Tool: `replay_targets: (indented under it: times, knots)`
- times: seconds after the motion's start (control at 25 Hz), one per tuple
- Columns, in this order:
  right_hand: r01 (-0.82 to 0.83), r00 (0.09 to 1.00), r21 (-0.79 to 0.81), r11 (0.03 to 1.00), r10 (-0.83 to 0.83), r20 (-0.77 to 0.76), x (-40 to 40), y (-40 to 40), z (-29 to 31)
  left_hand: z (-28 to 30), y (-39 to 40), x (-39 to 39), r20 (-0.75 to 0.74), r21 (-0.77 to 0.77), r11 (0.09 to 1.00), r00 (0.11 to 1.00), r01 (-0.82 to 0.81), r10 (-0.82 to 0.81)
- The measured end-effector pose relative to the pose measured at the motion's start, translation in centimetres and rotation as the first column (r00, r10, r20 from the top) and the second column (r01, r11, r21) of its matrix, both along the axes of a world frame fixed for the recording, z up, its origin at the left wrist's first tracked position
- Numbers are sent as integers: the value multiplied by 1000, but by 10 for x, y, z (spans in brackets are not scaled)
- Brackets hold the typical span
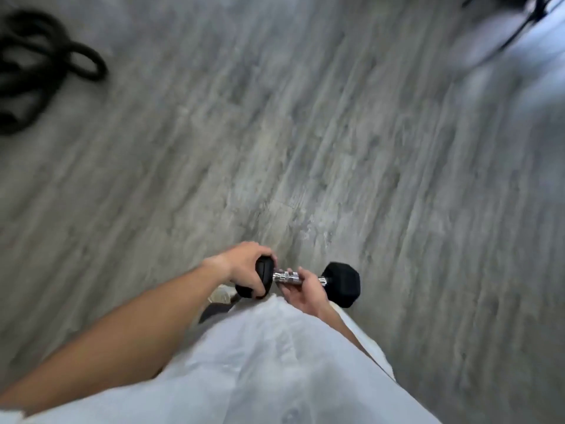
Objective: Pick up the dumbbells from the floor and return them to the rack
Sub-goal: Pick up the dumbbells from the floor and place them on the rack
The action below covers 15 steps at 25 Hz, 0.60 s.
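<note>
From the head camera you are looking down past your white shirt (275, 362) at a grey wood-grain plank floor (275, 133), most of it smeared by motion blur.

You carry one black rubber hex-headed dumbbell with a chrome knurled handle (287, 276) in front of your waist, off the floor, lying roughly level from left to right. Your left hand (244, 269) is clenched over the dumbbell's left head: the palm covers the top and the fingers curl down round the black rubber, with the thumb wrapped underneath. Your right hand (301, 290) holds the chrome handle from below, palm turned up, fingers curled round the bar just right of its middle. The dumbbell's right head (342, 284) sticks out free beyond your right hand, untouched. A short stretch of bare chrome shows between your two hands.

Under your left wrist a light-coloured shoe (221, 295) shows on the floor.

Far off at upper left a thick black rope (46, 65) lies coiled on the floor. At upper right there is a blurred black metal frame (519, 22) against a bright patch; you cannot tell what it is.
</note>
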State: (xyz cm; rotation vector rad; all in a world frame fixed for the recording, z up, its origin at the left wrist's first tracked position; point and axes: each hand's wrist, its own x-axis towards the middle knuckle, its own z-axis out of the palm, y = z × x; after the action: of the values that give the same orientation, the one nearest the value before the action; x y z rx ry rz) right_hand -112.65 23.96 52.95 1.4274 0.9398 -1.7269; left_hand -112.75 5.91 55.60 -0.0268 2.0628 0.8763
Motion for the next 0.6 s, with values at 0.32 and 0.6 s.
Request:
replay_targets:
  times: [0.32, 0.6]
  knots:
    - [-511, 847, -66, 857, 490, -205, -36, -246, 60, 66, -235, 45, -173, -101, 932, 929, -348, 328]
    - [-775, 621, -69, 628, 737, -265, -29, -500, 47, 61, -432, 121, -210, -124, 663, 673, -738, 709]
